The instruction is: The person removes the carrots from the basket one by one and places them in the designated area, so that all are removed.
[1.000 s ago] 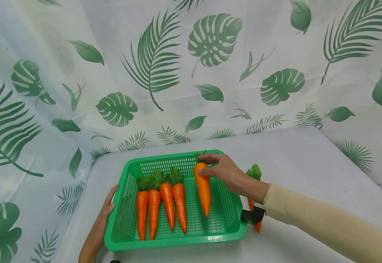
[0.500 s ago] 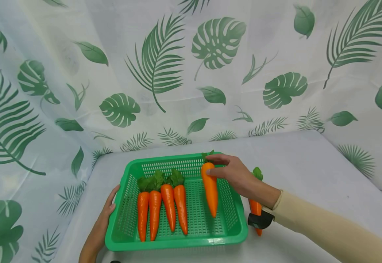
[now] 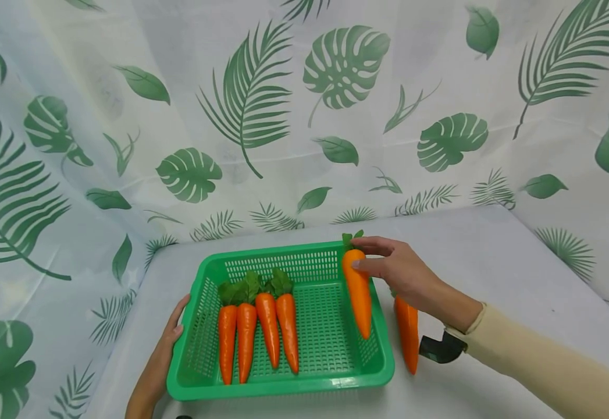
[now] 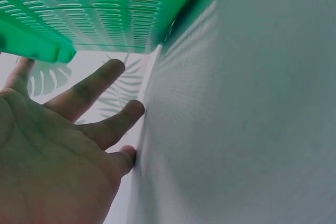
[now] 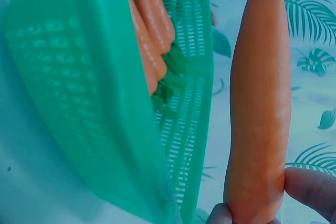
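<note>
My right hand (image 3: 406,273) pinches a carrot (image 3: 358,294) near its leafy top, holding it tip down over the right end of the green basket (image 3: 278,385). In the right wrist view the carrot (image 5: 260,103) sits between thumb and fingers, apart from the basket wall (image 5: 105,77). At the basket's left side is my left hand (image 3: 160,355), touching the rim. The left wrist view shows that hand (image 4: 58,145) with its fingers spread and fairly straight beside the basket (image 4: 105,14). Several carrots (image 3: 266,326) lie side by side in the basket's left half, leaves toward the back.
Just right of the basket another carrot (image 3: 408,337) lies on the white table (image 3: 492,279), its top partly hidden by my right hand. A white leaf-print curtain (image 3: 283,116) rises behind the table and along its sides.
My right hand has moved right with the pinched carrot, from above the basket's inside toward its right wall. The left hand and the carrots in the basket have stayed put.
</note>
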Motion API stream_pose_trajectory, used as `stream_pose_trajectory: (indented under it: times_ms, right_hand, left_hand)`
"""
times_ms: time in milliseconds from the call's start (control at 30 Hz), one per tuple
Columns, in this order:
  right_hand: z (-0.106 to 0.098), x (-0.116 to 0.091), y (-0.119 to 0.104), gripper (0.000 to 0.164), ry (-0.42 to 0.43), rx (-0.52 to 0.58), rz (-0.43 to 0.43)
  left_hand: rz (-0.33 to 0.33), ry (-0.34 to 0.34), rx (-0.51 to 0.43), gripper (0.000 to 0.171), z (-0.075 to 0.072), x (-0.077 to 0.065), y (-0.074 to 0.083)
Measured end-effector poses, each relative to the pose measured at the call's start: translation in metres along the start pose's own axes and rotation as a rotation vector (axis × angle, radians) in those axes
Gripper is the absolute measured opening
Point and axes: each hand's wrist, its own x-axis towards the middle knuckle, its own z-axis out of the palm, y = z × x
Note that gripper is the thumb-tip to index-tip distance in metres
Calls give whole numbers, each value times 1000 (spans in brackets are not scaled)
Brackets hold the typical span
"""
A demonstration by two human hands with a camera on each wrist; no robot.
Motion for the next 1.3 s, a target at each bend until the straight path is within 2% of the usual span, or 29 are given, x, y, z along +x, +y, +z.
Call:
stream_pose_trajectory:
  times_ms: [233, 700, 833, 1067, 1300]
  right_hand:
    - [-14, -7, 6, 62, 0, -22, 23]
    - [-51, -17, 34, 63, 35, 3, 9]
    - [-61, -19, 42, 64, 45, 6, 33]
    - [-70, -22, 56, 64, 49, 27, 47]
    - [-76, -24, 65, 66, 47, -15, 55]
  left_hand:
    - [-2, 2, -5, 59, -1, -1, -1]
    - [1, -1, -19, 59, -1, -1, 0]
    - [-3, 3, -25, 59, 0, -1, -1]
    - [4, 2, -31, 59, 0, -2, -2]
    - [20, -11, -51, 58, 0, -1, -2]
